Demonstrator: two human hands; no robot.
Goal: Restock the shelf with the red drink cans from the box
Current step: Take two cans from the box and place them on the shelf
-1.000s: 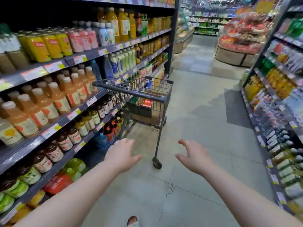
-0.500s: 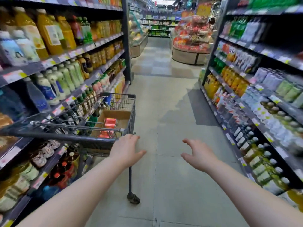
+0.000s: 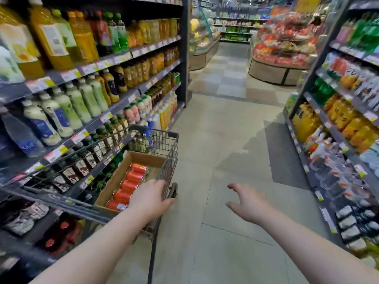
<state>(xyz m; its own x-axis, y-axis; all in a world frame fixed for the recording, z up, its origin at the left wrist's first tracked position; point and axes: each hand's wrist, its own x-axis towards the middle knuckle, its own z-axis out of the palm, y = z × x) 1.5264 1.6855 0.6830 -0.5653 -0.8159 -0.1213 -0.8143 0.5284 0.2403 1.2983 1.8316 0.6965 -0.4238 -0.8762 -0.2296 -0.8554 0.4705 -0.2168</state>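
A dark wire shopping cart (image 3: 173,152) stands against the left shelving. Inside it sits an open cardboard box (image 3: 114,180) holding a row of several red drink cans (image 3: 134,176) lying on their sides. My left hand (image 3: 150,198) reaches over the cart's near right corner, with fingers extended against the wire rim and nothing held. It covers the near end of the can row. My right hand (image 3: 247,202) hovers open above the floor to the right of the cart, fingers spread and holding nothing.
Drink shelves (image 3: 114,111) full of bottles line the left side, right beside the cart. More stocked shelves (image 3: 336,128) run along the right. A tiled aisle floor (image 3: 223,140) lies between them, and a round display stand (image 3: 276,68) sits far ahead.
I have moved forward, so the cart is now close below me. My left hand has gone from open air to the cart's near right corner. My right hand stays open over the floor.
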